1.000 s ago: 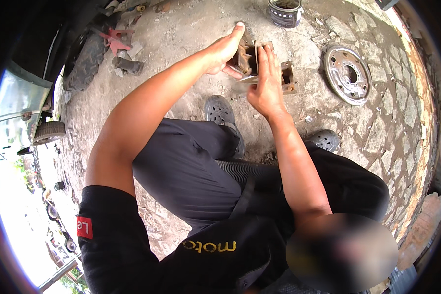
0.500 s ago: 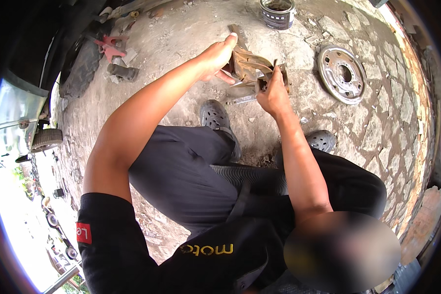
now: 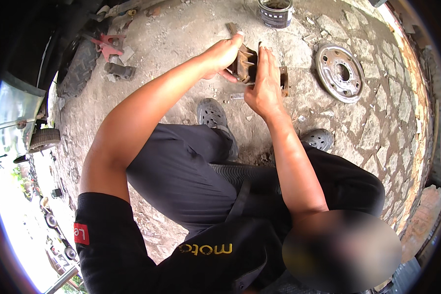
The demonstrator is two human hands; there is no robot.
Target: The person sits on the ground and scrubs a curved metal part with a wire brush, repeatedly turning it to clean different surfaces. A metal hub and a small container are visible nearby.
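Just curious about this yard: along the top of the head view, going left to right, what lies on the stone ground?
Tyre → red metal stand → left hand → rusty brown metal part → right hand → paint tin → round metal disc.

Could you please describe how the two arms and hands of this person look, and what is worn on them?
Both forearms are bare from the short sleeves down. The left hand and the right hand wear no gloves, and no watch, ring or bracelet shows. The black shirt has short sleeves; the left sleeve carries a small red patch with light lettering. The right sleeve is mostly hidden.
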